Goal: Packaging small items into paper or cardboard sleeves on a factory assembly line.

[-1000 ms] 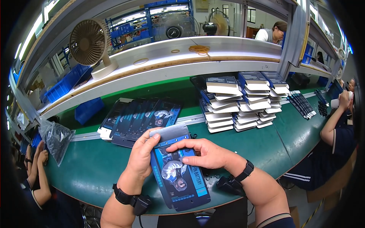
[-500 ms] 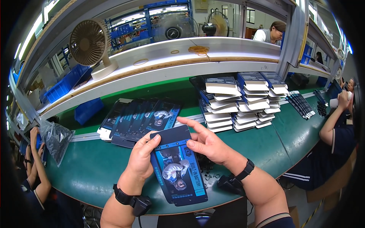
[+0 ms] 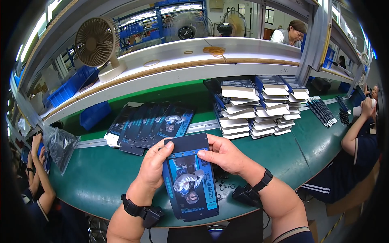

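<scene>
A flat, dark blue printed carton (image 3: 189,182) is held up in front of me, its end flap (image 3: 187,141) pointing away. It looks like a folded-down packaging box, with a picture of a figure in white on its face. My left hand (image 3: 154,164) grips its left edge, thumb on the front by the flap. My right hand (image 3: 223,154) pinches the right edge, thumb lying on the front and fingers behind, partly hidden. Beyond my hands, several similar flat cartons (image 3: 170,123) lie fanned out on the green table (image 3: 259,156).
Stacks of blue cartons with open white flaps (image 3: 239,109) stand at the back. A clear bag of dark parts (image 3: 60,148) lies left, near a blue bin (image 3: 95,115). Small black parts (image 3: 223,184) sit beyond the carton. A shelf (image 3: 251,54) carries a fan (image 3: 97,46). Co-workers sit on both sides.
My right index finger, stretched out past the flap before, has bent in behind the carton. The carton has turned slightly more upright; my left hand keeps its grip.
</scene>
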A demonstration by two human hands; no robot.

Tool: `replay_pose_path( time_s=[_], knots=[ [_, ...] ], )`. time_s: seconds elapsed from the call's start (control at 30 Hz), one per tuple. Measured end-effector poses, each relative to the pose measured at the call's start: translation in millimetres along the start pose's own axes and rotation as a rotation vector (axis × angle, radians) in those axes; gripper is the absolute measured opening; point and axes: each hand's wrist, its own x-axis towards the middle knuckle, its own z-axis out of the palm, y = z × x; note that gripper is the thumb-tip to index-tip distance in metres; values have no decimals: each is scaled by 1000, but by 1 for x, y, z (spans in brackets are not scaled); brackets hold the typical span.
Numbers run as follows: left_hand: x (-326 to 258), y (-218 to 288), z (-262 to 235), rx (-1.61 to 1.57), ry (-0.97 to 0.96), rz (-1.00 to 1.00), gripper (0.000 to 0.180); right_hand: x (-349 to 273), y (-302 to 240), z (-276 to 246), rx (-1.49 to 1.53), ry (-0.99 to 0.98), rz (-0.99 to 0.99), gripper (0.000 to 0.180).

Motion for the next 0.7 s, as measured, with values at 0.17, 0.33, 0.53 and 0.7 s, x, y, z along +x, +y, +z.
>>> replay_pose_path(
  time_s=[0.17, 0.33, 0.53, 0.7],
  knots=[
    [-1, -4, 2, 10, -36, -8, 46, -1, 2, -2, 109, 66, -29, 30],
    [1, -7, 4, 50, -80, 155, 58, 1, -7, -9, 328, 226, -98, 25],
    [0, -11, 5, 617, 115, 654, 54, 5, 2, -19, 399, 306, -77, 23],
    [-8, 0, 17, 1245, 65, 1032, 57, 7, 0, -19, 398, 343, -133, 23]
  ],
)
